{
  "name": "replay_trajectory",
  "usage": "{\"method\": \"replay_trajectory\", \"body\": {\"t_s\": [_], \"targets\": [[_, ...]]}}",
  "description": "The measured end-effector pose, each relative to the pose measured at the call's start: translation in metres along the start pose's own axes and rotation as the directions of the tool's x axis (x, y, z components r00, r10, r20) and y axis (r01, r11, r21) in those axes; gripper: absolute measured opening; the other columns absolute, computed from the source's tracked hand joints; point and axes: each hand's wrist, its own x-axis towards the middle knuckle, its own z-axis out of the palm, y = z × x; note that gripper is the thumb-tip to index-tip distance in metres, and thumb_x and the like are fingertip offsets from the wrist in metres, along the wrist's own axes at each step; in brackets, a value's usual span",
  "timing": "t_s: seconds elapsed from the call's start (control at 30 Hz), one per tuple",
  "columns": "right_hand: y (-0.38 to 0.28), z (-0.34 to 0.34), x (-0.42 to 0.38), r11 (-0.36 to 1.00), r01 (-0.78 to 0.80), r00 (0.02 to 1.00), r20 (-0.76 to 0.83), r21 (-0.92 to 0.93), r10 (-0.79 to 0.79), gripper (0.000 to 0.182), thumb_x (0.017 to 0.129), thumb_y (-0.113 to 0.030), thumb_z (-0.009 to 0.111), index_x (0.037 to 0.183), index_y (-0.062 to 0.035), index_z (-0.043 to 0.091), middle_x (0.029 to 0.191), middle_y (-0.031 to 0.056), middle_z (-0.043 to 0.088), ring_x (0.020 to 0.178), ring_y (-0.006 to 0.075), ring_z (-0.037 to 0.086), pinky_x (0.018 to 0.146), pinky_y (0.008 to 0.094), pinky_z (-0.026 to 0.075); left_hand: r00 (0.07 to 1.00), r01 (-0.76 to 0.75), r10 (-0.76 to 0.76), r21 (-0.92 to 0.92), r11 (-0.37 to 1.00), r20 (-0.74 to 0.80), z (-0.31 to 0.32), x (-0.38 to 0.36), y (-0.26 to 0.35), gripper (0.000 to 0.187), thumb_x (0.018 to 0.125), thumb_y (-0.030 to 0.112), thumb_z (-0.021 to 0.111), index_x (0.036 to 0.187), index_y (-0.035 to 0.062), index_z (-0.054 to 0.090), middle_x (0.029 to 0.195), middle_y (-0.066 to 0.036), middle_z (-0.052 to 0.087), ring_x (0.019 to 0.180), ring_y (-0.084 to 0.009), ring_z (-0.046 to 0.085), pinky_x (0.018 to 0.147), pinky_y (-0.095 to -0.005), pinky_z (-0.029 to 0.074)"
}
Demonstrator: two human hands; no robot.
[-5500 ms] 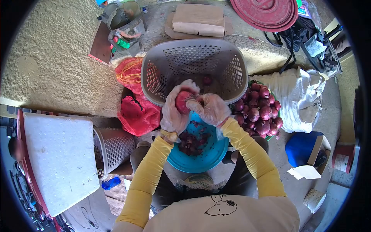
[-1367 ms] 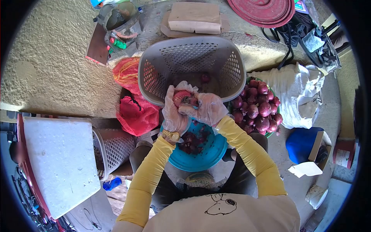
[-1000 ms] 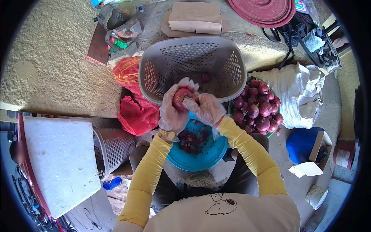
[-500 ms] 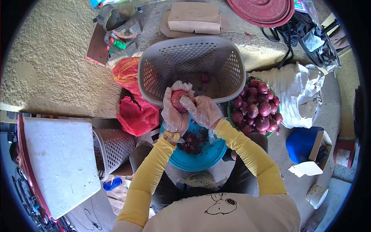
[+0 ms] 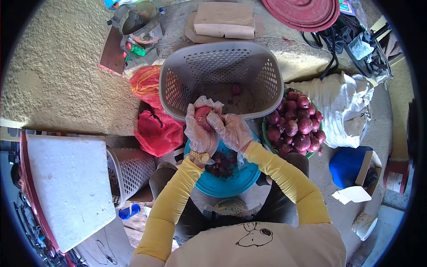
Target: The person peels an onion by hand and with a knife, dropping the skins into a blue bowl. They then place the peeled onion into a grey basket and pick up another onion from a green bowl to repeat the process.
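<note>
A red onion [image 5: 204,117] is gripped in my left hand [image 5: 199,133], which wears a clear plastic glove. My right hand [image 5: 235,131], gloved the same way, has its fingers closed against the onion's right side. Whether it pinches a bit of skin I cannot make out. Below both hands is a blue basin [image 5: 209,189] with dark red onion skins [image 5: 221,165] in it. Just beyond the hands stands a grey perforated basket [image 5: 218,51], with a single onion [image 5: 236,89] on its bottom. To the right, a green bowl [image 5: 265,135] is heaped with red onions [image 5: 302,124].
Red mesh sacks [image 5: 158,131] lie left of the basket, a white sack [image 5: 336,104] to the right. A second perforated basket [image 5: 133,171] and a white foam board [image 5: 69,191] are at left. A blue container [image 5: 347,167] stands at right; a cardboard piece [image 5: 223,18] lies behind.
Both hands have shifted slightly down toward me with the onion. My right hand has turned a little, its fingers still against the onion.
</note>
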Motion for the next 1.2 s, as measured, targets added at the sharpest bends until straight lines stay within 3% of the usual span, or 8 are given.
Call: {"method": "replay_trajectory", "body": {"t_s": [0.47,0.53,0.6,0.63,0.77,0.83,1.07,1.2], "targets": [[-0.013,-0.017,-0.012,0.986,0.155,0.987,-0.045,0.056,-0.153,0.049,0.095,-0.049,0.069,0.094,0.0005,0.074,0.075,0.0193,0.069,0.071,0.0355,0.063,0.071,0.0412,0.051,0.997,0.071,-0.068,-0.068,0.995,0.040,-0.007,0.006,0.017,0.032,0.104,0.032,0.052,0.113,0.0022,0.060,0.102,-0.013,0.062,0.103,-0.0338,0.061,0.109,-0.0515,0.048],[-0.005,-0.025,-0.010,0.977,0.194,0.980,-0.058,0.092,-0.189,0.045,0.094,-0.045,0.070,0.092,-0.0003,0.074,0.072,0.0170,0.068,0.068,0.0331,0.061,0.069,0.0400,0.050,0.987,0.158,-0.151,-0.234,0.959,0.047,-0.001,0.009,0.027,0.031,0.105,0.031,0.052,0.111,0.0018,0.059,0.101,-0.014,0.062,0.103,-0.0337,0.060,0.107,-0.0548,0.049],[0.016,-0.034,0.000,0.951,0.236,0.941,0.196,0.200,-0.275,0.039,0.094,-0.043,0.069,0.086,-0.0053,0.074,0.067,0.0110,0.064,0.063,0.0291,0.055,0.064,0.0380,0.048,0.976,0.217,-0.217,-0.238,0.947,0.025,-0.007,0.015,0.041,0.031,0.106,0.031,0.052,0.111,0.0013,0.059,0.102,-0.014,0.062,0.104,-0.0337,0.060,0.107,-0.0561,0.050],[-0.016,-0.049,-0.010,0.940,0.307,0.940,0.200,-0.150,-0.275,0.037,0.094,-0.044,0.068,0.080,-0.0101,0.071,0.066,0.0098,0.065,0.062,0.0329,0.060,0.064,0.0422,0.049,0.959,0.277,-0.284,-0.248,0.929,0.006,-0.008,0.017,0.047,0.031,0.106,0.031,0.052,0.111,0.0008,0.058,0.103,-0.014,0.062,0.104,-0.0338,0.060,0.107,-0.0573,0.051],[0.018,-0.041,-0.003,0.734,0.625,0.772,0.349,-0.266,-0.531,0.041,0.092,-0.053,0.068,0.080,-0.0139,0.072,0.073,0.0122,0.069,0.071,0.0359,0.068,0.069,0.0469,0.052,0.948,0.302,-0.319,-0.290,0.908,-0.012,-0.002,0.013,0.058,0.040,0.107,0.039,0.052,0.116,0.0011,0.060,0.110,-0.015,0.065,0.106,-0.0349,0.063,0.105,-0.0565,0.052],[0.012,-0.038,-0.011,0.635,0.472,0.856,0.488,-0.611,-0.167,0.050,0.086,-0.062,0.070,0.084,-0.0123,0.075,0.081,0.0151,0.071,0.078,0.0367,0.070,0.068,0.0485,0.051,0.943,0.234,-0.283,-0.255,0.938,-0.175,0.007,0.009,0.060,0.043,0.106,0.041,0.054,0.119,0.0003,0.060,0.115,-0.016,0.064,0.111,-0.0358,0.062,0.106,-0.0564,0.052],[0.001,-0.045,-0.009,0.644,0.559,0.805,0.528,-0.522,-0.270,0.062,0.073,-0.073,0.077,0.097,-0.0155,0.079,0.084,0.0120,0.074,0.082,0.0361,0.072,0.073,0.0467,0.055,0.945,0.325,-0.325,-0.159,0.932,0.026,0.013,0.012,0.062,0.044,0.105,0.037,0.058,0.128,0.0002,0.058,0.122,-0.017,0.059,0.115,-0.0361,0.059,0.105,-0.0546,0.052],[-0.005,-0.052,-0.005,0.762,0.484,0.870,0.333,-0.431,-0.364,0.062,0.073,-0.067,0.082,0.095,-0.0086,0.075,0.078,0.0148,0.072,0.076,0.0371,0.070,0.070,0.0456,0.055,0.953,0.301,-0.302,0.030,0.953,0.030,0.013,0.012,0.060,0.046,0.104,0.037,0.060,0.132,0.0010,0.056,0.123,-0.017,0.060,0.114,-0.0341,0.060,0.101,-0.0512,0.055]]}}
